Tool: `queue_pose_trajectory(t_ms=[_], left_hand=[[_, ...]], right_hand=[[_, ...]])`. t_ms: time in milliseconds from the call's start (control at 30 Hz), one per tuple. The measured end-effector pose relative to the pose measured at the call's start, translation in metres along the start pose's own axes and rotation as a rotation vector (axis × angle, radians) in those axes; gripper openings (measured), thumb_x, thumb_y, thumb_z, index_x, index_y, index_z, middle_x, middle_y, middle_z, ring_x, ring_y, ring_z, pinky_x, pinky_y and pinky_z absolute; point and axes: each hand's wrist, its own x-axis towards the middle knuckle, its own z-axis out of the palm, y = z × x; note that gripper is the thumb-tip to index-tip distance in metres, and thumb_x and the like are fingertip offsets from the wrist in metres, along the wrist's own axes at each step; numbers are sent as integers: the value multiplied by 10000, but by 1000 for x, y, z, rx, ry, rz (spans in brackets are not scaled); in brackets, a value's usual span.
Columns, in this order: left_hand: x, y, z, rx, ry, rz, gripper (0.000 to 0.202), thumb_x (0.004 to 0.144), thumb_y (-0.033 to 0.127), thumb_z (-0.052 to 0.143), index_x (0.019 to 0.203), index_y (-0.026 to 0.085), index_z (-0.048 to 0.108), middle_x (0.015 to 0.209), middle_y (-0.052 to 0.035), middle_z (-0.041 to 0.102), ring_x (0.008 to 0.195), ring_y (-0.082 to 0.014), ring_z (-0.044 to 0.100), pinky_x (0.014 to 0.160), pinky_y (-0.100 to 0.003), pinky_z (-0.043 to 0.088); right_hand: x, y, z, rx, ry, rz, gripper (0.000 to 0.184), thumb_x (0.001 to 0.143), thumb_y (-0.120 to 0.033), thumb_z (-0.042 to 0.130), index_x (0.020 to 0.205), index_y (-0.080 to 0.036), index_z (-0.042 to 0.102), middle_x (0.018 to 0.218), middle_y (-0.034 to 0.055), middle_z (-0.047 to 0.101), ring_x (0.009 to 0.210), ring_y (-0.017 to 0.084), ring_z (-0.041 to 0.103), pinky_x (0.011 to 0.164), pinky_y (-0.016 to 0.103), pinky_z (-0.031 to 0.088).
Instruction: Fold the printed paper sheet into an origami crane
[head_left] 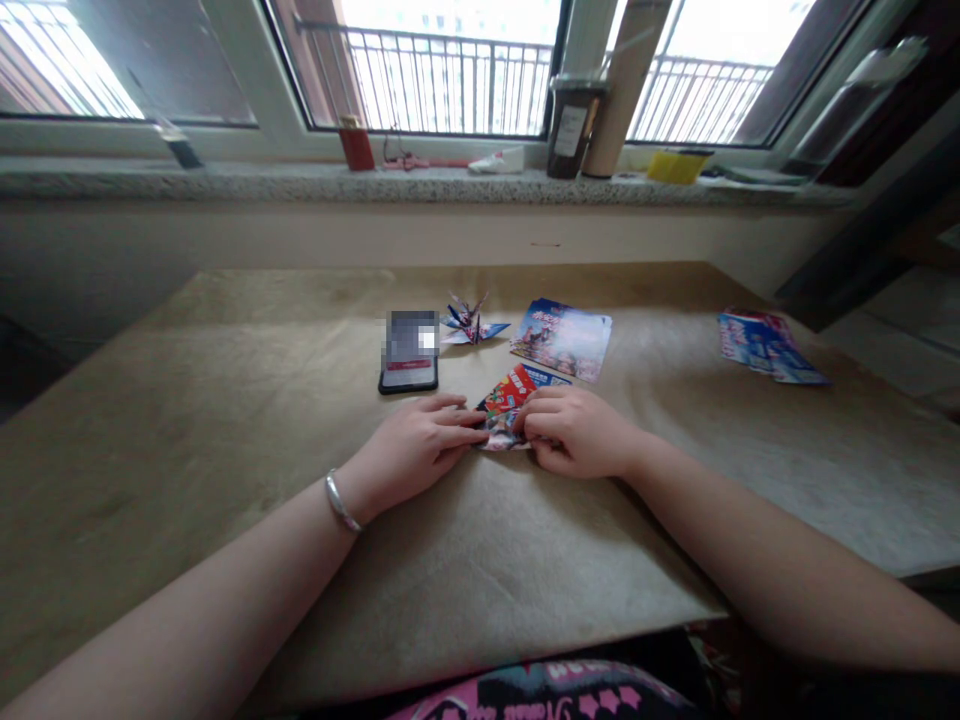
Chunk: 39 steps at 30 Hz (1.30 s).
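Observation:
A colourful printed paper [511, 402], partly folded, lies on the tan table [225, 420] between my hands. My left hand [416, 445], with a silver bracelet at the wrist, presses its fingertips on the paper's left edge. My right hand [574, 432] is curled with its fingers pinching the paper's right side. Both hands hide the lower part of the paper. A finished folded paper crane [469, 322] stands further back.
A black phone [409, 352] lies just beyond my left hand. A printed sheet [562, 338] rests behind my right hand and more sheets [765, 346] lie at the far right. The windowsill [300, 183] holds a red cup [356, 145], a dark jar [571, 125] and a yellow object [677, 164].

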Motion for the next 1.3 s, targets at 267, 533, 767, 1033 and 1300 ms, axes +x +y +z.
queue_pose_trajectory(t_ms=[267, 533, 767, 1033, 1300], left_hand=[[1, 6, -2, 31, 17, 5, 269, 920, 218, 473, 1079, 235, 690, 1146, -25, 674, 1010, -204, 596, 873, -380, 537], [-1, 13, -2, -8, -110, -11, 411, 925, 269, 449, 1321, 173, 503, 1323, -86, 559, 1244, -209, 492, 1045, -371, 439], [-1, 16, -4, 37, -140, -7, 488, 903, 243, 474, 1374, 127, 415, 1340, -126, 534, 1246, -221, 492, 1035, -354, 442], [-1, 16, -2, 71, -151, 12, 456, 917, 303, 474, 1343, 140, 458, 1386, -104, 493, 1263, -232, 466, 1069, -378, 401], [-1, 16, -3, 49, -178, -13, 471, 918, 315, 466, 1354, 138, 446, 1410, -92, 468, 1291, -226, 429, 1086, -369, 374]], right_hand=[[-1, 3, -1, 63, 2, 161, 132, 778, -168, 468, 720, -190, 584, 757, 48, 637, 721, 158, 560, 690, 261, 422], [-4, 10, 2, 111, 52, 450, 183, 845, -256, 457, 740, -190, 592, 572, -18, 550, 509, 106, 454, 527, 221, 305], [-2, 9, 2, -4, 32, 619, 201, 865, -343, 478, 828, -211, 625, 640, 2, 618, 570, 137, 538, 532, 229, 301], [2, 7, 5, -217, -41, 636, 203, 891, -364, 461, 822, -217, 583, 803, 32, 689, 695, 185, 608, 541, 259, 284], [3, 10, 5, -202, -64, 631, 175, 907, -321, 477, 843, -200, 585, 939, 64, 673, 822, 192, 607, 643, 267, 375]])
